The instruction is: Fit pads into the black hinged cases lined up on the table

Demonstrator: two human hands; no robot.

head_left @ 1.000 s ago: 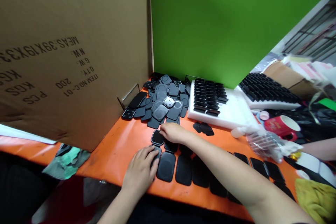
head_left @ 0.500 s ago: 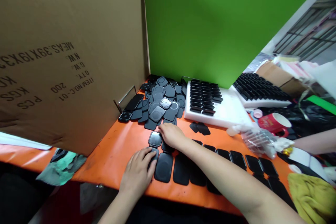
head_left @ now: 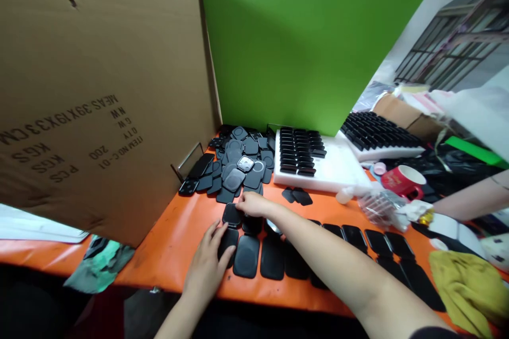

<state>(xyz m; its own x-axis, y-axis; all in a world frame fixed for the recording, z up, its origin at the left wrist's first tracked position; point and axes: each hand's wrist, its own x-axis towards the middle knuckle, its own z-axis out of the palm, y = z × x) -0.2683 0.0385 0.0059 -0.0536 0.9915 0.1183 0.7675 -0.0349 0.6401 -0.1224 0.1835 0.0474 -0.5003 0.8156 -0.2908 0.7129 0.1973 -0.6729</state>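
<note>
A black hinged pad lies unfolded at the left end of a row, with its upper panel (head_left: 231,214) and lower panel (head_left: 227,246) flat on the orange table. My left hand (head_left: 207,262) rests at the lower panel, thumb and fingers spread over its left side and front. At the right edge of the upper panel is my right hand (head_left: 253,205), its fingers bent and pressed together; whatever they pinch is hidden. More unfolded black pads (head_left: 246,257) continue rightward, partly under my right forearm. Several thin black sheets (head_left: 298,196) lie beyond that forearm.
Behind my hands is a heap of black pads (head_left: 234,179). A white foam tray (head_left: 338,169) holds upright black pieces. A cardboard box (head_left: 99,63) and a green panel (head_left: 298,37) stand behind. To the right are a red mug (head_left: 400,181), a yellow cloth (head_left: 457,288) and another person's arm (head_left: 469,196).
My left fingers have spread and slid off the middle of the lower panel. The upper panel, shiny before, now looks darker. My right hand stays beside it. The view has shifted slightly.
</note>
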